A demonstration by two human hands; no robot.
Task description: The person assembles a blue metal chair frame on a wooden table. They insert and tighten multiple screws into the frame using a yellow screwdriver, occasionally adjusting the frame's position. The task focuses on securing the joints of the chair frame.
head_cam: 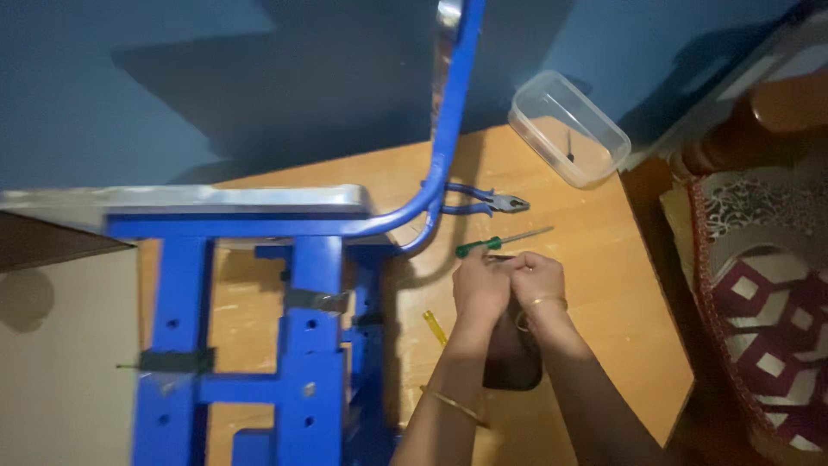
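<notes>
- Two bare hands met over a wooden surface [595,285], the left hand [479,287] and the right hand [538,280] pressed knuckle to knuckle, fingers curled inward around something small that the view did not make out.
- The grip of each hand was closed tight; what it pinched could not be told.
- Thin gold-coloured bangles circled both arms, one on the right wrist [545,302] and another lower on the left forearm [455,406].
- A dark, glossy, rounded object [515,367] lay on the surface beneath and between the forearms.
- A screwdriver [503,241] with a green handle and slim metal shaft rested just beyond the fingertips.
- Pliers [487,203] with blue-sleeved handles and grey steel jaws lay farther back, beside a curved tube of the frame.
- A blue painted metal frame [310,362], built of flat drilled bars and a bent round tube, filled the left of the scene, a pale slab fixed along its top.
- A clear plastic box [569,129], rectangular with rounded corners, sat at the far edge of the surface, holding a small dark piece.
- A short yellow strip [435,328] lay near the left wrist.
- A patterned red and white fabric [768,285] edged the right side.
</notes>
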